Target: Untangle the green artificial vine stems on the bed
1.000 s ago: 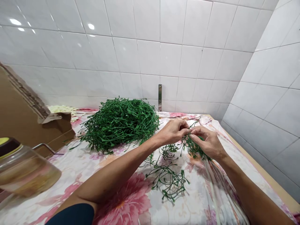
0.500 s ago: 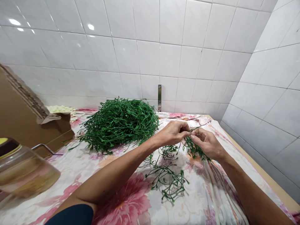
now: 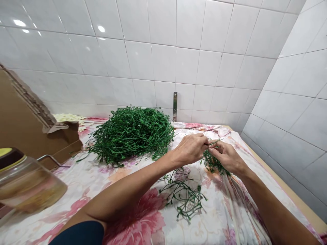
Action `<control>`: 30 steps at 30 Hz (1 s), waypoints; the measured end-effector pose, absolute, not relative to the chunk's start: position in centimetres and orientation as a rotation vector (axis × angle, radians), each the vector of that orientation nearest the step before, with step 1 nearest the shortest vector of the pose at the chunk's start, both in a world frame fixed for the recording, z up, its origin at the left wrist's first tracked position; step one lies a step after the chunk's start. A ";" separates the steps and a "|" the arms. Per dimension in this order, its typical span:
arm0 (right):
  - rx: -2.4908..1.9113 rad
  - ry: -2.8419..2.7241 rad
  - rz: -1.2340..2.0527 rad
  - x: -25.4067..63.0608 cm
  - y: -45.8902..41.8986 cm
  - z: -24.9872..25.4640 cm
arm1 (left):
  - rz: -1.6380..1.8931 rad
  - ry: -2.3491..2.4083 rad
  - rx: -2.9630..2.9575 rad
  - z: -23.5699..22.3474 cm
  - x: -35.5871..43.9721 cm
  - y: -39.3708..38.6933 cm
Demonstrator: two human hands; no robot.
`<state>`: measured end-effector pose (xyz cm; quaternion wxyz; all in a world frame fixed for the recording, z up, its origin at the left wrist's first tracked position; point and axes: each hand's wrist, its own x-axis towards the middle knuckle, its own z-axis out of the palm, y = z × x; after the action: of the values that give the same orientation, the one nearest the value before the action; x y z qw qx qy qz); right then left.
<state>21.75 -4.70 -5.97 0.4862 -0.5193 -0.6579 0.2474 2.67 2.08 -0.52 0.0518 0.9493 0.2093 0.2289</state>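
My left hand (image 3: 190, 148) and my right hand (image 3: 226, 156) meet fingertip to fingertip above a floral cloth (image 3: 133, 217). Both pinch a thin green plastic stem (image 3: 214, 142) between thumb and fingers. A small bunch of the same green sprigs (image 3: 212, 162) hangs under my right palm. More loose green sprigs (image 3: 184, 195) lie on the cloth just below my hands. A big heap of green plastic stems (image 3: 133, 132) sits to the left of my left hand, near the tiled wall.
A brown cardboard box (image 3: 28, 126) stands at the left, with a clear jar (image 3: 25, 182) with a yellow lid in front of it. White tiled walls close in behind and on the right. A metal bracket (image 3: 175, 105) is fixed to the wall. The wooden table edge (image 3: 293, 195) runs along the right.
Both hands stay together at the same spot; the fingers have shifted slightly along the stem, and the left hand has turned a little over the right fingertips.
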 end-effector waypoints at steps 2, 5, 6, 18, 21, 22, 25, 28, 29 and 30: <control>-1.337 -1.613 0.534 21.6 -4.7 -5.9 | 0.663 0.699 2.927 -0.8 2.8 2.0; -1.490 -1.631 0.373 21.3 -4.7 -6.1 | 0.606 0.812 3.007 -1.4 3.2 1.5; -1.544 -1.634 0.310 21.1 -4.7 -6.2 | 0.592 0.848 3.035 -1.7 3.4 1.3; -1.491 -1.734 -0.301 19.2 -4.3 -7.0 | 0.601 1.059 2.920 -2.4 4.1 1.3; -1.521 -1.718 -0.327 18.9 -4.3 -7.0 | 0.589 1.098 2.993 -3.0 4.4 0.7; -1.537 -1.705 -0.308 18.9 -4.3 -7.0 | 0.572 1.099 3.024 -3.2 4.5 0.5; -1.601 -1.640 -0.206 18.8 -4.2 -7.0 | 0.546 1.096 3.047 -3.6 4.7 0.0; -1.632 -1.604 -0.136 18.7 -4.0 -7.0 | 0.608 1.110 2.931 -3.2 4.5 0.6; -1.630 -1.595 -0.106 18.7 -3.9 -6.9 | 0.637 1.107 2.849 -3.0 4.4 1.2; -1.628 -1.576 -0.064 18.8 -3.8 -6.9 | 0.659 1.108 2.731 -2.9 4.3 1.8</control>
<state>18.77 -3.80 -6.86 0.4235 -0.6506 -0.6299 -0.0255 4.32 1.85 -2.88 0.0607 0.9027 0.3661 0.2179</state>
